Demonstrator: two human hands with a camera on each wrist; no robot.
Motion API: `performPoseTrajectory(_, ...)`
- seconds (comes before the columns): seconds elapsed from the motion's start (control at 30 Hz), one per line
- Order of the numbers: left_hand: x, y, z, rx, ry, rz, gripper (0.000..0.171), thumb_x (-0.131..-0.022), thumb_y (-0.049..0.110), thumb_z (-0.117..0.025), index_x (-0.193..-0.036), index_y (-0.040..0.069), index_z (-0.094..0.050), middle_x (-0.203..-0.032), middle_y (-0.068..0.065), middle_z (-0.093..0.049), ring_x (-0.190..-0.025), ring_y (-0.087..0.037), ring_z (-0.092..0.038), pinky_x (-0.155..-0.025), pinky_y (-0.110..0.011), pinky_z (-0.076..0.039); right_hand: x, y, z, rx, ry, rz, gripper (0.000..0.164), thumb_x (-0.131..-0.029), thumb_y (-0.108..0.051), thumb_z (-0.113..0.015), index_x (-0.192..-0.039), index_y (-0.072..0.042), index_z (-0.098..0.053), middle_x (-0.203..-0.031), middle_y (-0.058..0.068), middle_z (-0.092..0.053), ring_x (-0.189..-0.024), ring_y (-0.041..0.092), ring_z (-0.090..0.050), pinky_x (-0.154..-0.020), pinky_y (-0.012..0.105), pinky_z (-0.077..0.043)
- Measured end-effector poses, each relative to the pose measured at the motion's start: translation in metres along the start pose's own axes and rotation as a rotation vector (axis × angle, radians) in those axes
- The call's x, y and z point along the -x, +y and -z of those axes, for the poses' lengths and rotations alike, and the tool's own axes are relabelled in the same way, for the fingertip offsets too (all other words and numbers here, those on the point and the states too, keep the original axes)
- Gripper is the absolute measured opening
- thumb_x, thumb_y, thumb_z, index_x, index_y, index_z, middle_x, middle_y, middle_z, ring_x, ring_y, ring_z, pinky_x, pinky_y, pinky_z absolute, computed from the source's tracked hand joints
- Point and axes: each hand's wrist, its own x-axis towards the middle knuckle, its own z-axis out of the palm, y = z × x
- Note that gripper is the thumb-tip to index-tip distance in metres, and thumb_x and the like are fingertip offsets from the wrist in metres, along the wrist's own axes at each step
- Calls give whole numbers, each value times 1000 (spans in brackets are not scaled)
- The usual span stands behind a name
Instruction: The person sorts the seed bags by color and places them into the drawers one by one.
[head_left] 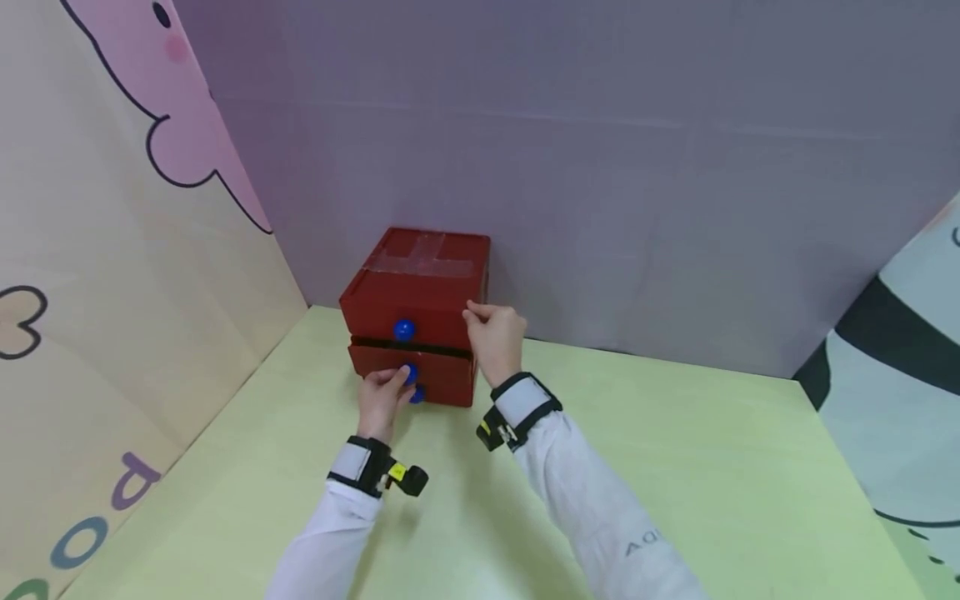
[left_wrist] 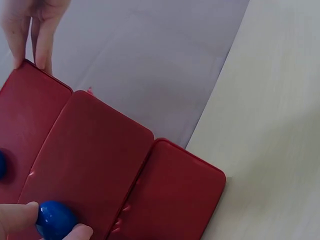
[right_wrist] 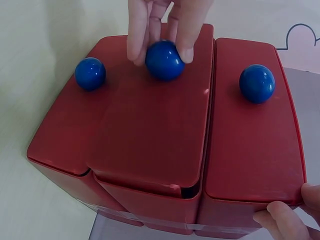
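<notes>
A small red drawer cabinet [head_left: 427, 287] with three stacked drawers stands against the back wall. Between thumb and fingers, my left hand [head_left: 381, 402] pinches the round blue knob [right_wrist: 165, 60] of the middle drawer [left_wrist: 90, 150]. That drawer juts out a little from the others, with a dark gap along its top edge. My right hand [head_left: 498, 340] grips the cabinet's upper right corner with thumb and fingertips. The top drawer's blue knob [head_left: 404, 330] and the bottom drawer's blue knob [right_wrist: 90, 74] are untouched.
The cabinet sits on a pale yellow-green table [head_left: 675, 467]. Behind it rises a grey wall [head_left: 600, 208], and a cream panel with cartoon drawings [head_left: 135, 292] borders the left. A black-and-white printed panel [head_left: 900, 400] stands at the right. Clear tape [head_left: 420, 265] crosses the cabinet's top.
</notes>
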Motion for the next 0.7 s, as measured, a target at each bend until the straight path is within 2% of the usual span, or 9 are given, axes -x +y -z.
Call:
performPoseTrajectory(0.1, -4, 0, -3, -3, 1, -8, 21, -90, 8, -55, -101, -6, -43, -98, -14, -50, -75, -16, -59, -71, -21, -53, 1, 0, 0, -2, 6, -6, 17, -83, -11, -66, -97, -2, -71, -96, 7, -69, -62, 16, -61, -44, 19, -32)
performPoseTrajectory(0.23, -9, 1, -6, -7, 5, -14, 22, -89, 7, -56, -101, -7, -45, -96, -14, -50, -72, -14, -59, -71, -22, -53, 2, 0, 0, -12, 11, -15, 18, -83, -10, -66, -98, -2, -70, -96, 8, -69, -56, 14, -57, -42, 19, -30)
performPoseTrajectory(0.47, -14, 0, -7, -37, 10, -33, 29, -89, 9, -56, -106, -12, -45, -95, -15, -51, -66, -10, -58, -73, -24, -53, 5, 1, 0, -32, 11, -18, 18, -83, -11, -65, -99, -2, -70, -94, 9, -69, -42, 10, -43, -39, 20, -27)
performPoseTrajectory(0.53, -15, 0, -7, -47, 11, -28, 31, -88, 9, -57, -108, -12, -45, -93, -13, -52, -65, -9, -58, -70, -22, -53, 5, 1, 1, -30, 5, -15, 19, -84, -11, -65, -100, -3, -70, -95, 9, -69, -44, 10, -45, -40, 20, -29)
performPoseTrajectory(0.6, -16, -1, -7, -61, 10, -25, 34, -88, 11, -59, -108, -13, -47, -87, -11, -55, -62, -8, -58, -66, -21, -54, 4, 2, 4, -38, -16, -10, 20, -84, -11, -65, -102, -3, -69, -97, 10, -68, -51, 13, -53, -44, 21, -37)
performPoseTrajectory(0.7, -17, -1, -7, -119, 27, -64, 36, -86, 14, -62, -107, -13, -49, -76, -9, -59, -56, -7, -58, -57, -20, -53, 2, 7, 15, -108, -105, -23, 26, -86, -14, -63, -109, -2, -66, -105, 11, -66, -80, 18, -64, -64, 25, -50)
